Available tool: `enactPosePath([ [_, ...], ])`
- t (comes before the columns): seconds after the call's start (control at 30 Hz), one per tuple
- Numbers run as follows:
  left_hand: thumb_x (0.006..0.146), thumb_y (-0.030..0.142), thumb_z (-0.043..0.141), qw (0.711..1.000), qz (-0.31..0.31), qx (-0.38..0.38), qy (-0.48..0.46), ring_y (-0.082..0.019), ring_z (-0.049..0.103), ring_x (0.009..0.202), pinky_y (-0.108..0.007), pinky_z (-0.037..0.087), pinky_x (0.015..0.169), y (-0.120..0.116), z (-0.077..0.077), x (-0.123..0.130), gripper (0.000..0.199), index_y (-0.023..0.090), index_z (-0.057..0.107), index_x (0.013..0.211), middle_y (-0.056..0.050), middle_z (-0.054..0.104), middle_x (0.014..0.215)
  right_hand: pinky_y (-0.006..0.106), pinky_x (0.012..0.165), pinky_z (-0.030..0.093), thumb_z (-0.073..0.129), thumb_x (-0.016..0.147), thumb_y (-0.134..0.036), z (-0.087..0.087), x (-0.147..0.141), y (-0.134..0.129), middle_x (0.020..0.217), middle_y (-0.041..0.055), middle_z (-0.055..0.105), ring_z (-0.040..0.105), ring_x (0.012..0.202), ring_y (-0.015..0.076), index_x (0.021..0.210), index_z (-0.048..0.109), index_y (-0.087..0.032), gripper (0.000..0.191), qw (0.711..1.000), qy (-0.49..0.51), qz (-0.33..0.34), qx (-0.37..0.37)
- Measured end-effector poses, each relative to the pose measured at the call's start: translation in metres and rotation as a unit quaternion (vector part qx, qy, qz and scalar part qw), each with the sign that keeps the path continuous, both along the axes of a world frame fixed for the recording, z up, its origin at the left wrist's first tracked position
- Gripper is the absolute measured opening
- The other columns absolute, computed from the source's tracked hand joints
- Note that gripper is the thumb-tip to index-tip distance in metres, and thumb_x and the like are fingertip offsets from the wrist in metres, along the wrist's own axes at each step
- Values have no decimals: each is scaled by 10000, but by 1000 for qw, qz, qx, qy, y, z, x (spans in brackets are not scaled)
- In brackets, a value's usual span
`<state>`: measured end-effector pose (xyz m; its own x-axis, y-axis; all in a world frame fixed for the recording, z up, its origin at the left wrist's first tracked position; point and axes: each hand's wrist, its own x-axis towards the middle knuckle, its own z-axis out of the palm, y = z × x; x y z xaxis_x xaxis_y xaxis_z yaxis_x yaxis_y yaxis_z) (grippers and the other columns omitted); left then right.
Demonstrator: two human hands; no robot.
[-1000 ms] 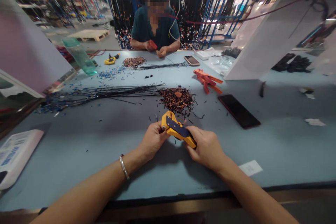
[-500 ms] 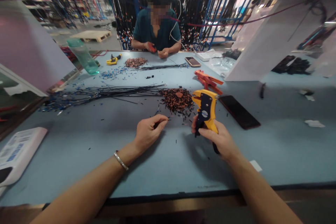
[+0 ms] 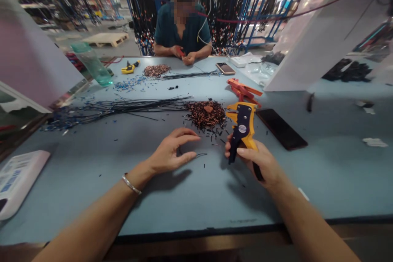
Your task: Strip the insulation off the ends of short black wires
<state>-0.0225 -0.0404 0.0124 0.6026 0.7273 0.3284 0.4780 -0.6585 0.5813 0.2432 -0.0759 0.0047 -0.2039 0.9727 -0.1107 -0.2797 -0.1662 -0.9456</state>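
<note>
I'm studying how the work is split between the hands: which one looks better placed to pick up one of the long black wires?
Probably the left hand: it is open and nearer the black wires, while the right hand is gripping the yellow tool.

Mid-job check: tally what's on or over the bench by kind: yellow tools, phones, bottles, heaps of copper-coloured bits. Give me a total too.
Yellow tools: 2 (near yellow tool, held in the right hand; far yellow tool)
Phones: 2 (large dark phone; smaller far phone)
Bottles: 1 (green bottle)
Heaps: 2 (near heap; far heap)
Total: 7
</note>
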Motion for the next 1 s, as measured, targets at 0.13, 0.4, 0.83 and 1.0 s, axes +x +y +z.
enactPosePath([
  [0.13,808,360,662,998,-6,-11,59,-232,545,1081,-413,412,988,8,3,-9,260,198,678,1010,-76,616,1140,357,750,469,730,704,-328,0,1,0,880,48,657,623,777,210,981,633,-168,334,1000,-22,7,6],
  [0.4,847,222,608,997,-4,43,71,-203,558,939,-401,417,891,3,-11,1,94,193,658,774,-58,655,992,354,737,462,707,731,-325,-2,1,2,881,54,635,597,778,206,1000,612,-164,327,997,-62,21,39],
  [0.83,869,148,566,948,162,156,-224,-78,489,582,-192,418,578,-15,0,5,57,174,585,822,17,573,684,355,746,508,721,713,-309,2,5,-6,947,116,711,684,790,230,1069,632,-113,416,967,49,246,-50],
  [1.0,868,151,568,945,156,229,-173,-64,380,470,-186,336,476,-20,0,7,43,181,599,864,43,527,612,340,746,514,729,724,-304,-3,2,-7,954,112,710,687,803,217,1077,632,-110,414,954,61,285,-71],
])
